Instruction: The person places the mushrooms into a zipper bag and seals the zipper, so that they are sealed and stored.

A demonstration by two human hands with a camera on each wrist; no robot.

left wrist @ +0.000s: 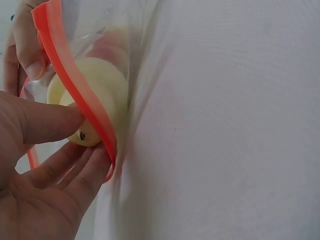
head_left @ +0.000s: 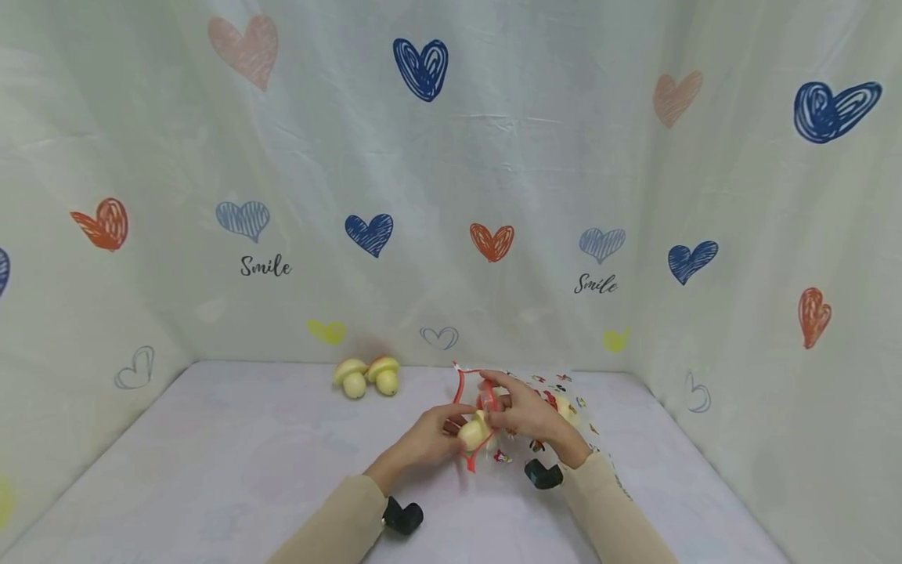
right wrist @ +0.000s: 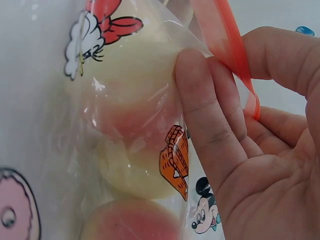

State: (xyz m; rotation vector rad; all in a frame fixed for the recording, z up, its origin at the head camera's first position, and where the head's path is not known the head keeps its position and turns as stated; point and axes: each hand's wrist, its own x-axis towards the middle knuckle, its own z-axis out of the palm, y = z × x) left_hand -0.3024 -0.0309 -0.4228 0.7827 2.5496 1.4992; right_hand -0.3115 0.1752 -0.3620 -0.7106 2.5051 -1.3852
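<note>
A clear zip bag (right wrist: 145,95) with cartoon prints and a red zip edge (left wrist: 75,85) lies on the table in the head view, its mouth towards the left. My left hand (head_left: 430,435) pinches a pale yellow mushroom-shaped piece (head_left: 474,434) by its stem, thumb on one side and fingers on the other, within the bag's mouth. At the upper side of that mouth, my right hand (head_left: 527,409) grips the red edge between thumb and fingers. Through the film in the right wrist view, several yellow-and-pink rounded pieces (right wrist: 140,170) show inside the bag.
Two similar mushroom-shaped pieces, one (head_left: 352,378) beside the other (head_left: 384,376), stand at the back of the pale table (head_left: 232,462). A white curtain (head_left: 535,157) printed with hearts encloses the table's back and sides. Each wrist wears a black camera mount.
</note>
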